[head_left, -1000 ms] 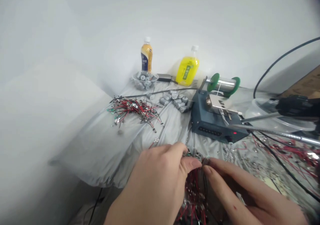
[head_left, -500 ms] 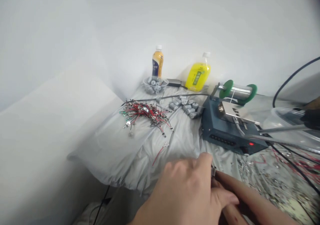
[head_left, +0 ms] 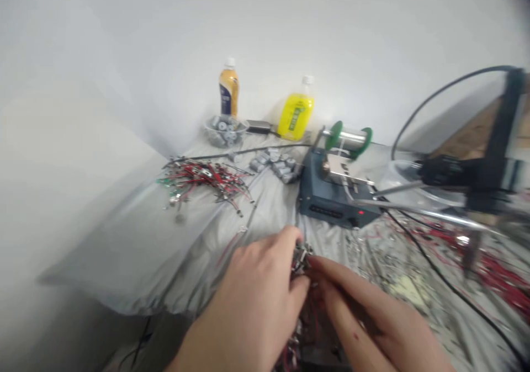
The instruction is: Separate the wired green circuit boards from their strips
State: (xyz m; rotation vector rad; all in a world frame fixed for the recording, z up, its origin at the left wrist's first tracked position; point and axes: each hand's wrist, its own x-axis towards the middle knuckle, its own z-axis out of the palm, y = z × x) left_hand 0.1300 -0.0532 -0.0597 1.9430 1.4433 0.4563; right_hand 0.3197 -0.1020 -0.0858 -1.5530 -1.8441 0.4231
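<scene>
My left hand (head_left: 259, 283) is closed, with thumb and fingers around small metal pieces (head_left: 301, 257); motion blur hides their exact kind. My right hand (head_left: 364, 311) comes in from the lower right, its fingertips pressed together against the same pieces. Below the hands, a dark gap shows more red wires and small shiny parts (head_left: 295, 345), partly hidden. Just beyond my left hand, a single red wire with a small metal end (head_left: 242, 229) lies on the grey cloth (head_left: 199, 261). A pile of red and black wired parts (head_left: 207, 176) spreads at the left.
A dark blue machine (head_left: 331, 198) with a solder spool (head_left: 351, 137) stands behind the hands. Small grey motors (head_left: 281, 165) lie beside it; others fill a clear bowl (head_left: 226, 134). Two bottles, orange (head_left: 229, 93) and yellow (head_left: 296, 115), stand behind. A metal-armed stand (head_left: 492, 140) and red wires (head_left: 488, 267) are at right.
The view has swung right, so the bench things appear farther left and more of the stand and red wires shows. My hands have tilted apart slightly, exposing the small metal pieces between them.
</scene>
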